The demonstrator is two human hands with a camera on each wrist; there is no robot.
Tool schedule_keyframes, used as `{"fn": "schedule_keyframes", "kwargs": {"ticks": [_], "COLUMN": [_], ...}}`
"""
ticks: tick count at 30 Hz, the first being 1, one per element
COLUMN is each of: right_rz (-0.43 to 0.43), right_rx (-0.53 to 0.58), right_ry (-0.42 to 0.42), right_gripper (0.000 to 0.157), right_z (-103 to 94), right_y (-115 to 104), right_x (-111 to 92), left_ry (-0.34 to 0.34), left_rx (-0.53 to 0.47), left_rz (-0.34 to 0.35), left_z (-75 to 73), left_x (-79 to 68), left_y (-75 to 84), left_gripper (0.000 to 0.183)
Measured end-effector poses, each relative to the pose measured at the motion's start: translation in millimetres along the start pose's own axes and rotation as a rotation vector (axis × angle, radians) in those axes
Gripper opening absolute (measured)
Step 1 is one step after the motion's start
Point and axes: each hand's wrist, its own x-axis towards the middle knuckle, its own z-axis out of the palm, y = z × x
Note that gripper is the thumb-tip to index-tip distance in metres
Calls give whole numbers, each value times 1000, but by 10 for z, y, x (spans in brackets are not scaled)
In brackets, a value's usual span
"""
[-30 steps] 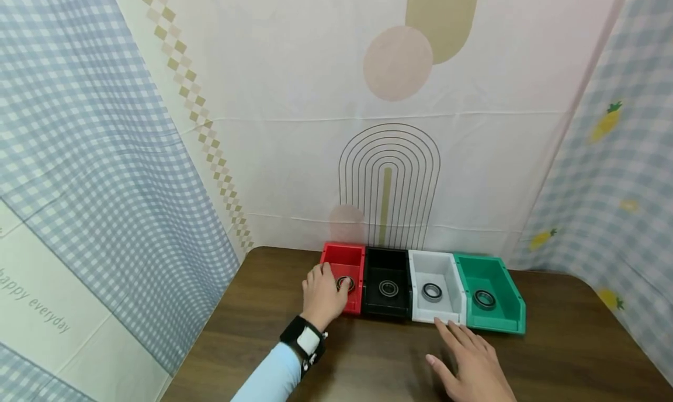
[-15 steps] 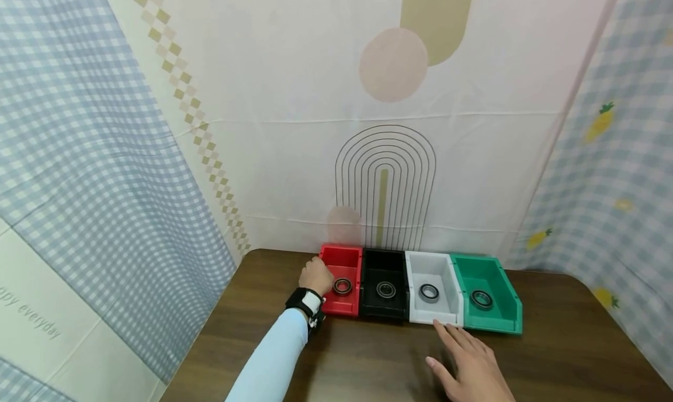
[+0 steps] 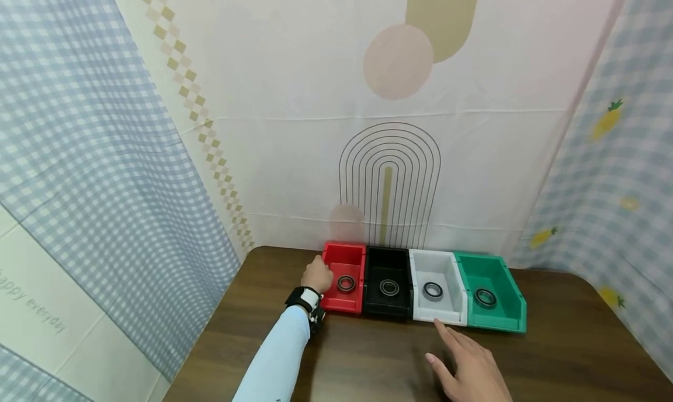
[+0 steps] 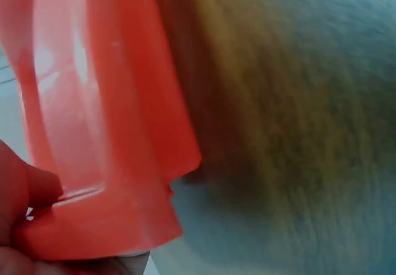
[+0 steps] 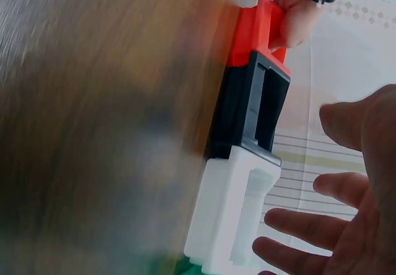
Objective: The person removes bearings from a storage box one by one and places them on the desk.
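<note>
My left hand [image 3: 317, 275] holds the left side wall of a red storage bin [image 3: 344, 256]. In the left wrist view, the thumb [image 4: 42, 185] lies over the bin's rim while the fingers are largely hidden behind and under it. A ball bearing [image 3: 340, 285] lies flat inside this bin. My right hand [image 3: 473, 364] is spread above the table, fingers extended and holding nothing. Its index fingertip is right at the front edge of a white bin [image 3: 431, 263], which contains another bearing [image 3: 433, 297].
Between red and white sits a black bin [image 3: 388, 262], and a green bin [image 3: 481, 267] ends the row at right; each contains a bearing. The bins line up side by side near the wooden table's [image 3: 368, 355] back edge, before a patterned curtain [image 3: 294, 156].
My left hand has gone from above the red bin's bearing to the bin's left wall and taken hold there. The bearing stays in the bin. My right hand has barely moved.
</note>
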Motion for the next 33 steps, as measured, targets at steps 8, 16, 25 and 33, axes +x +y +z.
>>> {"fn": "schedule_keyframes", "kwargs": {"ticks": [8,16,25,33], "right_rz": [-11,-70,-187,-342], "right_rx": [24,9,22,32], "right_ry": [20,35,53,53], "right_gripper": [68,66,64,59], "right_z": [19,17,151,380], "right_y": [-114,-291,-620,-931], "right_x": [30,126,437,890], "left_ry": [23,13,17,-14], "left_rx": [14,33,46,34], "left_rz": [-31,-47,-87,-77], "left_z": [31,-97,70,142], "left_x": [-32,-153,-42,132], "left_y": [3,96,-1,-122], "left_gripper": [35,32,32,36]}}
